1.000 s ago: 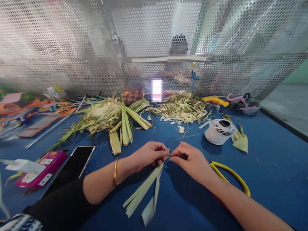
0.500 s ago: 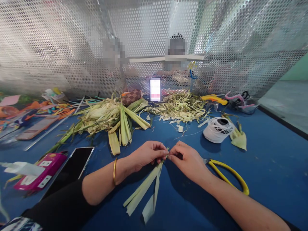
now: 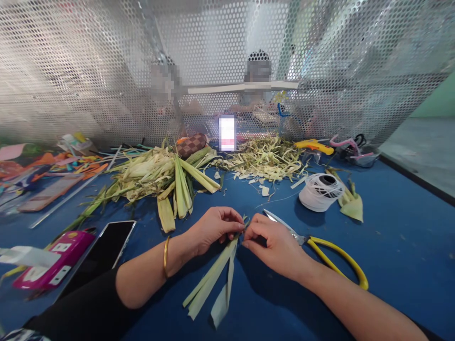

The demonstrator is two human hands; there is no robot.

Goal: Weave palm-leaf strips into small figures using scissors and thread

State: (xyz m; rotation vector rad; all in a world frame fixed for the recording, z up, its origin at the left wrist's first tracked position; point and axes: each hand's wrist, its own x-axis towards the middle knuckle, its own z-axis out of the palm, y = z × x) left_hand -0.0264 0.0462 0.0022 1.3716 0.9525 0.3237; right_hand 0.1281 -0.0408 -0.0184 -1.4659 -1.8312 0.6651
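My left hand (image 3: 213,230) pinches the gathered upper end of a small bundle of pale green corn husk strips (image 3: 211,277). The strips fan out toward me over the blue table. My right hand (image 3: 276,244) is beside that end, its fingers curled together; whatever they grip is too small to make out. Just right of this hand lie scissors with yellow handles (image 3: 362,279), their blades partly behind it. A spool of white thread (image 3: 320,201) stands beyond the scissors, with a thin loose thread trailing left from it.
A heap of corn husks (image 3: 145,173) lies at the back left, shredded husk (image 3: 270,158) at the back middle. A black-screened phone (image 3: 101,253) and a magenta tissue pack (image 3: 62,260) are on the left. Behind a perforated metal screen (image 3: 213,57) are two people.
My right fingers have drawn slightly apart from my left fingertips and shifted down. The scissors' blades now show past my right hand. The left hand keeps its pinch on the husk strips.
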